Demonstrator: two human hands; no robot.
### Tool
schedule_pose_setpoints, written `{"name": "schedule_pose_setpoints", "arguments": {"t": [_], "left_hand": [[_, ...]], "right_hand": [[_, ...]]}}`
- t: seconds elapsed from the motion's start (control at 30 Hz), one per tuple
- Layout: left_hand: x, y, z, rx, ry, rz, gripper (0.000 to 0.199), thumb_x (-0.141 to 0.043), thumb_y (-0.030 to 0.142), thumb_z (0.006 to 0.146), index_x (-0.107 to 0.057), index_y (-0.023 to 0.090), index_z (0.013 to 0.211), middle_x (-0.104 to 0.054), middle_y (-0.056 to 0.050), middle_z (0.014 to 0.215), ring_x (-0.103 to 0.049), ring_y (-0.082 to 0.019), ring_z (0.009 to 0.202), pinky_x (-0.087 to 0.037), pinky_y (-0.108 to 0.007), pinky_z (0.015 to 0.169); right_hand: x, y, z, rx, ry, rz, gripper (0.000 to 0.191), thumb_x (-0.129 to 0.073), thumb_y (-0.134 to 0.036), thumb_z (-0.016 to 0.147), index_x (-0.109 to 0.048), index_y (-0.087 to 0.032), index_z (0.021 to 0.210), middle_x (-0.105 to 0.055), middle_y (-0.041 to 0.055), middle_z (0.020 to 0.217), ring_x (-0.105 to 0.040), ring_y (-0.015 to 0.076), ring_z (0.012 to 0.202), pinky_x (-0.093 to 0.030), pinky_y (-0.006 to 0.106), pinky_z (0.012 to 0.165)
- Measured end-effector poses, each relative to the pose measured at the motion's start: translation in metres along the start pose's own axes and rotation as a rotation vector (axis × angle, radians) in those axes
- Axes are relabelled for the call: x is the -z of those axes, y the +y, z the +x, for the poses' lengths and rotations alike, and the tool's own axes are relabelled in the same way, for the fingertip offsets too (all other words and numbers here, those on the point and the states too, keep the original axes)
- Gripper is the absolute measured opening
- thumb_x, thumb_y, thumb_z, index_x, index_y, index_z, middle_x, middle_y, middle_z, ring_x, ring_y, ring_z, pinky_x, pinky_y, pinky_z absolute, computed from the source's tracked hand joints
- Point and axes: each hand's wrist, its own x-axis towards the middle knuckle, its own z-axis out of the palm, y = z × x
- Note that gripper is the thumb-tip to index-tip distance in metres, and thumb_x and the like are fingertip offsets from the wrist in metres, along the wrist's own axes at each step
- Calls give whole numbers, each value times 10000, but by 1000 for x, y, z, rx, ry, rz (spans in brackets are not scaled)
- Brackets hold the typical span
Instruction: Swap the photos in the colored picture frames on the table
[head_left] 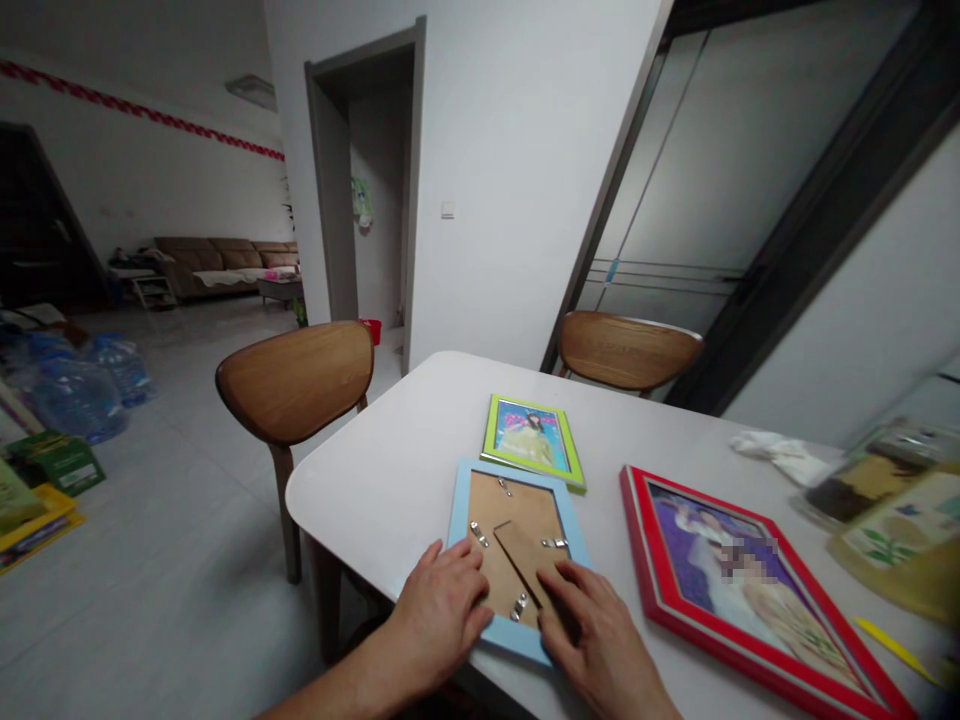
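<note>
A light-blue picture frame [459,520] lies face down on the white table [360,490], showing its brown cardboard backing [517,510], metal turn clips and a folded strut [525,560]. My left hand [439,610] rests flat on the frame's lower left side. My right hand [592,630] lies over the strut and the lower right of the backing. Neither hand visibly grips anything. Beyond them lies a lime-green frame [532,442] with a picture facing up. To the right, a red frame [750,590] also lies face up, its picture partly blurred.
A white cloth [780,455] and further framed pictures [877,490] lie at the table's right end, with a yellow strip [892,650] near the edge. Wooden chairs [296,380] stand at the table's far left and far side. Water jugs [75,390] and boxes sit on the floor at left.
</note>
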Motion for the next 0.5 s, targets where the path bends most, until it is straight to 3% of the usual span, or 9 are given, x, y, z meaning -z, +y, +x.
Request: {"name": "schedule_pose_setpoints", "arguments": {"t": [0.17, 0.4, 0.5], "left_hand": [[-11, -4, -3, -78, -20, -52, 377, -629, 418, 655, -498, 191, 926, -422, -92, 1258, -329, -239, 1187, -108, -489, 997], [-6, -18, 0, -70, -32, -119, 309, -643, 310, 655, -492, 184, 893, -454, -91, 1231, -325, -187, 1195, -88, -418, 1020], [-3, -20, 1, -82, -35, -124, 300, -644, 320, 649, -493, 188, 873, -473, -79, 1211, -332, -184, 1191, -79, -407, 1023]], "right_hand": [[0, -3, -3, 113, 34, -50, 307, -451, -265, 737, -572, -189, 1009, -542, 110, 1048, -477, 227, 980, -391, 396, 821], [14, -25, 1, 302, -137, -71, 305, -421, -289, 783, -543, -338, 1058, -492, 39, 1153, -410, 218, 1047, -346, 390, 821], [17, -32, 2, 302, -178, -49, 289, -435, -283, 775, -568, -329, 1027, -494, 42, 1147, -408, 216, 1042, -337, 384, 823]]}}
